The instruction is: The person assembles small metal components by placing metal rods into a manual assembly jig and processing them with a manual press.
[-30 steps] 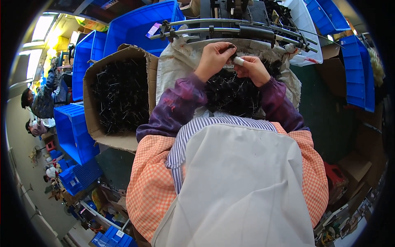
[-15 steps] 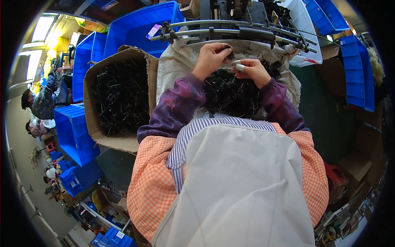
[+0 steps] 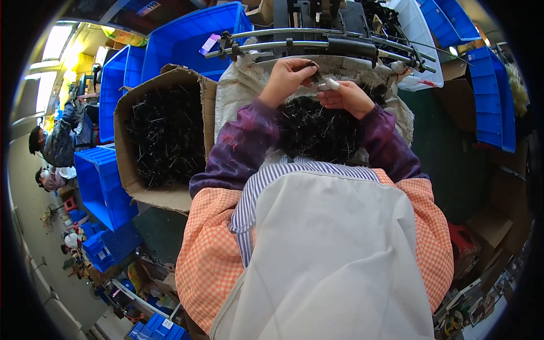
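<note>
Above a heap of small black brushes with thin wire stems, my left hand pinches a small black bristle brush between thumb and fingers. Close beside its lower end is my right hand, fingers drawn together, with white wrapping on a fingertip. Whether those fingers grip the brush's wire or something else is too small to make out. The heap rests on a whitish woven cloth in front of me, just below both hands.
A cardboard box full of similar black wire brushes stands to my left. Metal rods of a machine cross beyond my hands. Blue bins stand at the far left, a white bin at the far right. People sit further left.
My right hand has turned slightly, and its wrapped fingertip has shifted up toward the brush. My left hand still pinches the brush, nearly in place.
</note>
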{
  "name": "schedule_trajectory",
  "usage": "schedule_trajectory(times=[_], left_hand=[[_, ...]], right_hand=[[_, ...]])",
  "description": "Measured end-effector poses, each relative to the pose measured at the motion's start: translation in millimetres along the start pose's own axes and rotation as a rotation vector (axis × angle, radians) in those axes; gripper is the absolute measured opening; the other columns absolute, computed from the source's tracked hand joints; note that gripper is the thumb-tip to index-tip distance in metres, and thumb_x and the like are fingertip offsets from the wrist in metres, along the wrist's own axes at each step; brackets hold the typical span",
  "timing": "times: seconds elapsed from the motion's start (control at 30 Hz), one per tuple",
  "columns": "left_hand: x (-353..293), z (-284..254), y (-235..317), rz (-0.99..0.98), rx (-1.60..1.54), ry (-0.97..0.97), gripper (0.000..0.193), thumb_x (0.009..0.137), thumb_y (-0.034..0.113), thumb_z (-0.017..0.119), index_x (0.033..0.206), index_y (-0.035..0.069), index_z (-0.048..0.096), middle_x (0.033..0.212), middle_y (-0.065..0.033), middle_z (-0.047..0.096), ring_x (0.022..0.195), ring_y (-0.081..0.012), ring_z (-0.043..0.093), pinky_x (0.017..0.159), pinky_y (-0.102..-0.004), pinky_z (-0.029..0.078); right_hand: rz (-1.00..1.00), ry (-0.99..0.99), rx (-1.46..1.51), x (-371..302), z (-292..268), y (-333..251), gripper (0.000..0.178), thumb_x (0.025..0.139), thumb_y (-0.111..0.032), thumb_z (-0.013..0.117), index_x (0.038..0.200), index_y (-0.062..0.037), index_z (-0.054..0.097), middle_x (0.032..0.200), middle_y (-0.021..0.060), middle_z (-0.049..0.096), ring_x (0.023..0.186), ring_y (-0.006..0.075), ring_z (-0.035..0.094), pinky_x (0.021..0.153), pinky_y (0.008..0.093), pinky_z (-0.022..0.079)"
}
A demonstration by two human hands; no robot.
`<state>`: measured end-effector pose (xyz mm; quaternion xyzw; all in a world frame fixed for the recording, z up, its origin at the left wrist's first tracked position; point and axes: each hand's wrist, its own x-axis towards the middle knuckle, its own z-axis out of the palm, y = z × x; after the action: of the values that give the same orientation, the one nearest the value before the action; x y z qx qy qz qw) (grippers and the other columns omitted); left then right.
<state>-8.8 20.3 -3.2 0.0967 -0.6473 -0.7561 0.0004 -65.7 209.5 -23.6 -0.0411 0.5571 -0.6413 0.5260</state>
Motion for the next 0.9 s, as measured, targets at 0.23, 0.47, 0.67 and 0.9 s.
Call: schedule_trajectory(times=[0.23,0.47,0.67,0.9], left_hand=[[1.9,2.1,-3.4,0.028,0.104,0.005,0.016,0.082,0.009,0.062,0.093,-0.001,0.066,0.081,-0.0034,0.064,0.066,-0.0082,0.059,0.056,-0.0206,0.05],[6.7,13.9,-7.0,0.244,0.131,0.033,0.018,0.083,0.013,0.061,0.097,0.002,0.065,0.096,-0.0051,0.056,0.067,-0.0082,0.055,0.055,-0.0202,0.045],[-2.2,-9.9,-3.4,0.025,0.133,0.07,0.027,0.092,0.023,0.051,0.11,0.004,0.058,0.084,0.002,0.056,0.063,-0.0038,0.051,0.055,-0.0172,0.042],[-16.6,-25.1,-13.4,-0.064,0.212,-0.012,0.026,0.092,0.025,0.05,0.105,0.004,0.059,0.086,-0.0001,0.061,0.065,-0.004,0.052,0.055,-0.0184,0.044]], right_hand=[[-0.008,-0.003,-0.205,-4.4,-1.8,-8.5,0.03,0.09,-0.022,0.054,0.112,-0.0021,0.055,0.099,0.0087,0.064,0.086,0.0122,0.062,0.079,0.0261,0.05],[-0.271,-0.117,-0.182,14.9,-6.2,-27.2,0.029,0.091,-0.018,0.05,0.118,-0.0062,0.055,0.092,0.0,0.062,0.082,0.0059,0.057,0.074,0.0202,0.047],[-0.881,0.454,-0.756,55.0,-78.1,-81.0,0.024,0.087,-0.013,0.054,0.108,-0.0056,0.062,0.083,0.0043,0.066,0.078,0.0091,0.058,0.074,0.0228,0.045],[-0.766,0.982,-1.453,109.2,-121.7,-118.4,0.021,0.081,-0.019,0.058,0.099,-0.014,0.066,0.084,0.0103,0.065,0.087,0.028,0.058,0.077,0.0376,0.047]])
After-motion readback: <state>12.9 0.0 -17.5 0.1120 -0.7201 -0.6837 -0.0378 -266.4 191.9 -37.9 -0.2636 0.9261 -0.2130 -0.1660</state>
